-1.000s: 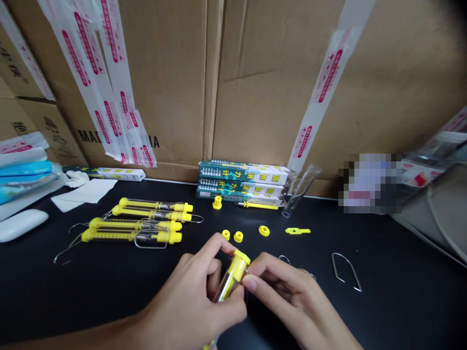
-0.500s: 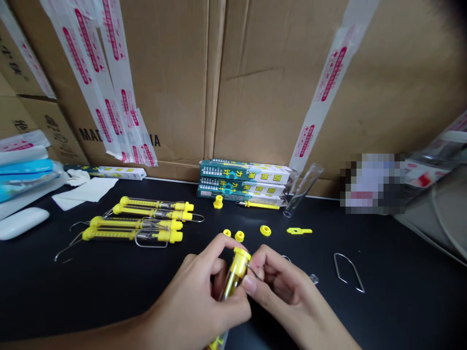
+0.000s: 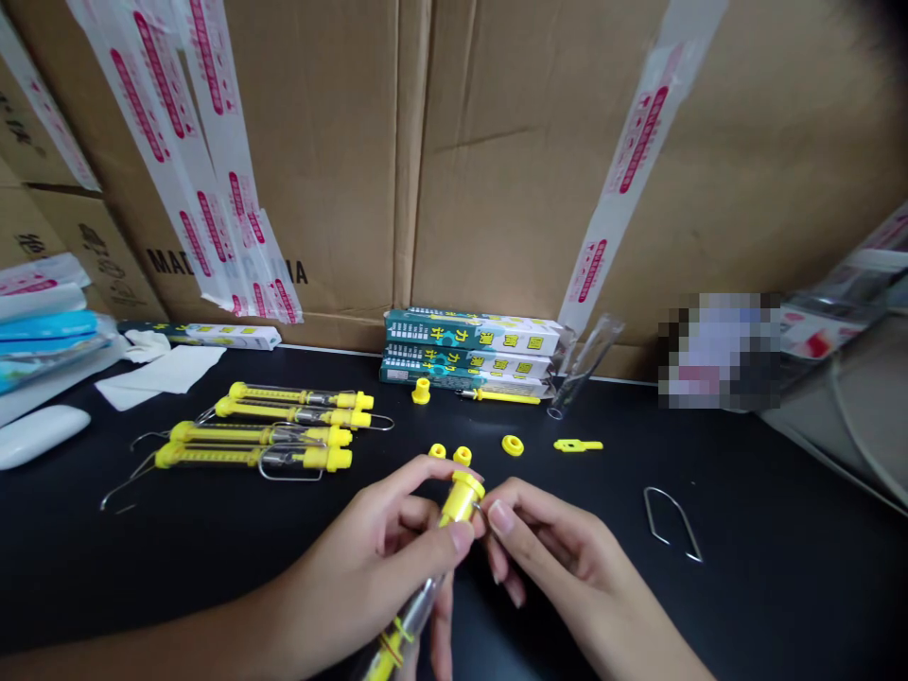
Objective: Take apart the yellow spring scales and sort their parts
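Observation:
My left hand (image 3: 390, 558) is closed round a spring scale (image 3: 426, 591), a clear tube with yellow parts inside and a yellow cap (image 3: 464, 494) at its upper end. The scale slants, cap away from me. At the right side of the cap, my right hand (image 3: 560, 558) pinches a thin metal wire piece (image 3: 478, 508) between thumb and forefinger. Most of that wire is hidden by the fingers. Two small yellow caps (image 3: 462, 456) lie just beyond my left fingertips.
Several assembled spring scales (image 3: 255, 432) lie at left. Boxes (image 3: 468, 345) are stacked at the back, beside a clear tube (image 3: 585, 369). A yellow ring (image 3: 512, 445), a flat yellow piece (image 3: 578, 445) and a bent wire loop (image 3: 672, 523) lie to the right.
My left thumb has moved up towards the cap, and more of the tube's lower part shows. The right fingers have closed in on the wire beside the cap. The view has shifted slightly.

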A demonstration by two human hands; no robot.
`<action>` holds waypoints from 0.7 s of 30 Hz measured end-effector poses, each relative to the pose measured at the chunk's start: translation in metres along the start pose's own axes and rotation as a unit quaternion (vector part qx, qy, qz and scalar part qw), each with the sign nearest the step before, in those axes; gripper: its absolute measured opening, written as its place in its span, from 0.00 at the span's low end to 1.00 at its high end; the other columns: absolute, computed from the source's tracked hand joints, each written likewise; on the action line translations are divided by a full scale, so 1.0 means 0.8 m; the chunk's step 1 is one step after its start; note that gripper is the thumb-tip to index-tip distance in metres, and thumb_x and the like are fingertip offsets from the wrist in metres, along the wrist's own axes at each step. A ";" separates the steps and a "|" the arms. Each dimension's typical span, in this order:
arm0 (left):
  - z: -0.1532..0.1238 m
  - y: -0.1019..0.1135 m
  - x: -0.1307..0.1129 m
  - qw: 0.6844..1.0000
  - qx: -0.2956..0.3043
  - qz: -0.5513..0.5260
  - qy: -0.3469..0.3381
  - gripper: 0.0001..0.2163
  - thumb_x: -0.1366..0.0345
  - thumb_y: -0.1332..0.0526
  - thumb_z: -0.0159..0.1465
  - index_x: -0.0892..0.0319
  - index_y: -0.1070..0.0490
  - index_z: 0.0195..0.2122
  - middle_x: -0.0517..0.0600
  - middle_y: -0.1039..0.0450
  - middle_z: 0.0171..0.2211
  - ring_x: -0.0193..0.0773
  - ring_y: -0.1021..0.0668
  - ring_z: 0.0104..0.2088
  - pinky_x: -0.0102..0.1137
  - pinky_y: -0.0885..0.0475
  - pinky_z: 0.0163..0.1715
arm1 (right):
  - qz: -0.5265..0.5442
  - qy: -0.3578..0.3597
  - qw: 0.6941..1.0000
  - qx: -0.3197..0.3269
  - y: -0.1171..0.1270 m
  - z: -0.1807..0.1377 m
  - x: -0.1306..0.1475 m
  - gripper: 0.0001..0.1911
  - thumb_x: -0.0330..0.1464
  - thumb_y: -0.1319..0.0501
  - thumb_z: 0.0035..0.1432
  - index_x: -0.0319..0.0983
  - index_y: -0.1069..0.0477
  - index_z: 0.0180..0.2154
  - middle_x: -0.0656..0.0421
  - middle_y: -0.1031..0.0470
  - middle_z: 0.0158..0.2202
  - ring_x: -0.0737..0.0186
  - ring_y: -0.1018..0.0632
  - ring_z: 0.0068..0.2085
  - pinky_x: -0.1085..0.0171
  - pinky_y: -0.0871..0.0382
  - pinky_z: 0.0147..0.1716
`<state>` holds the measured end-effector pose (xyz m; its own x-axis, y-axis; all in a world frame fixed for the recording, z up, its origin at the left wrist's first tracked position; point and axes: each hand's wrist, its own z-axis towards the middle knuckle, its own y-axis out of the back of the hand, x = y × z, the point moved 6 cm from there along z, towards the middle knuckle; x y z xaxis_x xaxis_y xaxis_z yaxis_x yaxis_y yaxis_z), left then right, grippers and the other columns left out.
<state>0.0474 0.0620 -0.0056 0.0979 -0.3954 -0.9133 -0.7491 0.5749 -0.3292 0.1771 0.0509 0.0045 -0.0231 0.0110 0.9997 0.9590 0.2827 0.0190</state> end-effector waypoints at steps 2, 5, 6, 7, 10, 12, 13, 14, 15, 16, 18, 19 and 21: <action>0.002 -0.003 -0.001 0.999 0.020 -0.036 0.003 0.19 0.50 0.39 0.67 0.57 0.35 0.52 0.44 0.27 0.20 0.32 0.26 0.13 0.19 0.32 0.10 | 0.006 -0.004 1.000 0.003 0.000 0.000 0.000 0.23 0.52 0.40 0.63 0.39 0.28 0.31 0.63 0.33 0.25 0.68 0.33 0.26 0.68 0.39 0.26; 0.003 -0.005 -0.002 0.997 0.032 -0.062 0.010 0.18 0.50 0.39 0.67 0.57 0.35 0.51 0.46 0.26 0.18 0.32 0.26 0.13 0.20 0.30 0.10 | 0.012 -0.005 1.000 0.000 -0.001 -0.003 -0.002 0.22 0.51 0.39 0.63 0.39 0.27 0.32 0.63 0.31 0.25 0.68 0.32 0.26 0.68 0.38 0.27; 0.003 -0.005 -0.002 0.997 0.030 -0.064 0.012 0.18 0.51 0.39 0.67 0.57 0.35 0.50 0.45 0.26 0.18 0.33 0.25 0.13 0.20 0.29 0.11 | 0.012 -0.004 1.000 -0.002 -0.001 -0.003 -0.002 0.21 0.50 0.39 0.63 0.39 0.27 0.32 0.63 0.31 0.25 0.68 0.32 0.27 0.68 0.38 0.27; 0.003 -0.004 -0.001 0.998 0.027 -0.063 0.013 0.18 0.51 0.38 0.67 0.57 0.35 0.50 0.45 0.26 0.18 0.34 0.24 0.14 0.21 0.28 0.11 | 0.012 -0.004 1.000 -0.004 -0.001 -0.004 -0.003 0.21 0.50 0.38 0.64 0.39 0.27 0.31 0.63 0.31 0.25 0.68 0.32 0.27 0.68 0.37 0.27; 0.003 -0.001 0.000 0.998 0.027 -0.056 0.013 0.18 0.49 0.38 0.66 0.57 0.34 0.49 0.46 0.25 0.19 0.35 0.23 0.14 0.22 0.28 0.11 | 0.011 -0.011 1.000 0.000 -0.002 -0.004 -0.004 0.20 0.50 0.38 0.63 0.39 0.28 0.32 0.64 0.32 0.25 0.68 0.32 0.27 0.68 0.37 0.28; 0.003 0.000 0.001 0.998 0.029 -0.044 0.014 0.18 0.48 0.39 0.67 0.57 0.34 0.48 0.47 0.24 0.19 0.36 0.22 0.14 0.22 0.28 0.12 | 0.016 -0.022 1.000 0.006 -0.004 -0.003 -0.004 0.20 0.49 0.36 0.62 0.39 0.28 0.32 0.64 0.31 0.25 0.68 0.31 0.27 0.68 0.36 0.28; 0.002 0.000 0.001 0.999 0.029 -0.038 0.015 0.18 0.48 0.40 0.67 0.57 0.34 0.47 0.47 0.24 0.19 0.36 0.22 0.14 0.22 0.28 0.12 | 0.019 -0.028 0.999 0.010 -0.005 -0.003 -0.005 0.19 0.49 0.35 0.61 0.39 0.29 0.32 0.63 0.31 0.25 0.67 0.31 0.27 0.68 0.36 0.28; 0.002 0.001 0.001 0.999 0.027 -0.032 0.017 0.18 0.47 0.40 0.67 0.57 0.34 0.46 0.47 0.24 0.19 0.36 0.22 0.14 0.22 0.28 0.13 | 0.023 -0.032 0.999 0.014 -0.005 -0.003 -0.005 0.19 0.48 0.34 0.60 0.39 0.29 0.32 0.63 0.31 0.25 0.67 0.31 0.28 0.68 0.36 0.28; 0.002 0.001 0.001 0.999 0.024 -0.028 0.018 0.18 0.47 0.40 0.68 0.57 0.34 0.45 0.47 0.24 0.20 0.35 0.22 0.14 0.22 0.28 0.13 | 0.026 -0.035 0.999 0.017 -0.005 -0.003 -0.005 0.19 0.48 0.33 0.59 0.39 0.30 0.31 0.63 0.31 0.25 0.66 0.31 0.28 0.68 0.36 0.28; 0.002 0.001 0.000 0.999 0.025 -0.026 0.019 0.18 0.46 0.41 0.67 0.57 0.34 0.45 0.47 0.23 0.20 0.35 0.23 0.14 0.22 0.29 0.14 | 0.032 -0.036 0.999 0.020 -0.005 -0.003 -0.005 0.20 0.48 0.32 0.58 0.39 0.31 0.31 0.64 0.32 0.26 0.66 0.32 0.28 0.68 0.36 0.28; 0.003 0.000 -0.001 0.999 0.033 -0.027 0.020 0.21 0.44 0.41 0.66 0.57 0.35 0.47 0.49 0.22 0.22 0.35 0.22 0.15 0.22 0.29 0.15 | 0.048 -0.034 0.998 0.025 -0.004 -0.004 -0.005 0.21 0.49 0.33 0.58 0.40 0.33 0.30 0.64 0.33 0.26 0.67 0.34 0.28 0.68 0.38 0.28; 0.003 0.000 -0.002 0.999 0.037 -0.025 0.021 0.22 0.43 0.40 0.65 0.57 0.35 0.48 0.50 0.21 0.23 0.35 0.21 0.16 0.22 0.28 0.16 | 0.057 -0.030 0.998 0.027 -0.003 -0.004 -0.004 0.22 0.50 0.33 0.59 0.40 0.34 0.29 0.64 0.35 0.26 0.68 0.35 0.28 0.68 0.39 0.28; 0.004 0.001 -0.002 0.999 0.037 -0.015 0.017 0.24 0.43 0.38 0.64 0.58 0.34 0.49 0.52 0.20 0.25 0.36 0.19 0.20 0.21 0.27 0.19 | 0.078 -0.020 0.996 0.030 0.000 -0.005 -0.001 0.23 0.51 0.35 0.60 0.39 0.34 0.29 0.65 0.37 0.26 0.68 0.38 0.28 0.69 0.40 0.30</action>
<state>0.0491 0.0654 -0.0050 0.0956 -0.4361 -0.8948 -0.6959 0.6135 -0.3734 0.1783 0.0470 0.0041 0.1135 0.0968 0.9888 0.9333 0.3308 -0.1395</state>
